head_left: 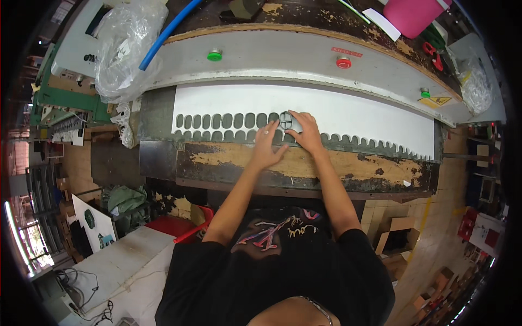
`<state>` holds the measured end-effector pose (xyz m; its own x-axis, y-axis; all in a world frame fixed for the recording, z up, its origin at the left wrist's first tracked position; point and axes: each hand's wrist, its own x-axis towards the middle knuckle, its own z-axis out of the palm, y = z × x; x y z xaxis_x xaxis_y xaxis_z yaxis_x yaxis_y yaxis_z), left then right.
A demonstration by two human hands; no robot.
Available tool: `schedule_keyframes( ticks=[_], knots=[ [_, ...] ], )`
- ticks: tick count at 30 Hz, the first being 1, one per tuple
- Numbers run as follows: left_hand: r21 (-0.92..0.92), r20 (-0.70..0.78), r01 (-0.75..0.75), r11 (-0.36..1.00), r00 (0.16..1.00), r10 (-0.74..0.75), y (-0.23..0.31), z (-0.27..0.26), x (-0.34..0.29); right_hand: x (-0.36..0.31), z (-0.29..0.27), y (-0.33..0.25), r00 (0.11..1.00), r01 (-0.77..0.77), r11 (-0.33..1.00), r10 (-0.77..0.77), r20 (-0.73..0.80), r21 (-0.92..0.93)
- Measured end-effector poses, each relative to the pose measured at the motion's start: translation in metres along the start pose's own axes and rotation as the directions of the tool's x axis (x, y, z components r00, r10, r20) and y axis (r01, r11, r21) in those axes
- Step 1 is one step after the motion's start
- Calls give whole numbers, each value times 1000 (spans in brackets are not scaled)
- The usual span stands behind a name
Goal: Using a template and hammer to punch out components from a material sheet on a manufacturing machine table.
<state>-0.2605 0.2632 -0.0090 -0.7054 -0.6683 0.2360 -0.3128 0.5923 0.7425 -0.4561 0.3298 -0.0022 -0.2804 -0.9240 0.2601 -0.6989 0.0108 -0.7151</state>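
A small oval metal cutting die (286, 120) with crossed bars inside stands on a long white sheet (337, 111). Rows of oval holes run along the sheet's near side, showing the dark bed beneath. My right hand (306, 133) curves around the die's right side, its thumb and forefinger closed on the rim. From the left, my left hand (266, 145) presses its fingertips to the rim, with the thumb spread toward me. Parts of the die are hidden behind the fingers.
A worn wooden ledge (304, 165) borders the bed on my side. Behind the sheet runs a grey press beam (272, 54) with a green button (215, 55) and a red button (343, 62). Clear plastic bags (128, 49) hang at the left, near a blue tube (166, 35).
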Motion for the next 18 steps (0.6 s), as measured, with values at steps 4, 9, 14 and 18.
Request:
schedule_keyframes(
  ticks=[4,9,14,18],
  knots=[
    [15,44,-1,1000,999,0,1,0,-5,-4,0,4,999,-34,999,34,-1,26],
    [-57,22,-17,998,1000,18,2,-1,-4,-4,2,2,994,-94,991,98,-46,95],
    [-93,32,-7,996,999,10,-3,-4,-4,0,4,2,990,-133,987,136,-26,89],
    [-77,59,30,997,998,-26,-3,-3,-3,3,3,0,990,-128,987,132,-41,96]
  ],
)
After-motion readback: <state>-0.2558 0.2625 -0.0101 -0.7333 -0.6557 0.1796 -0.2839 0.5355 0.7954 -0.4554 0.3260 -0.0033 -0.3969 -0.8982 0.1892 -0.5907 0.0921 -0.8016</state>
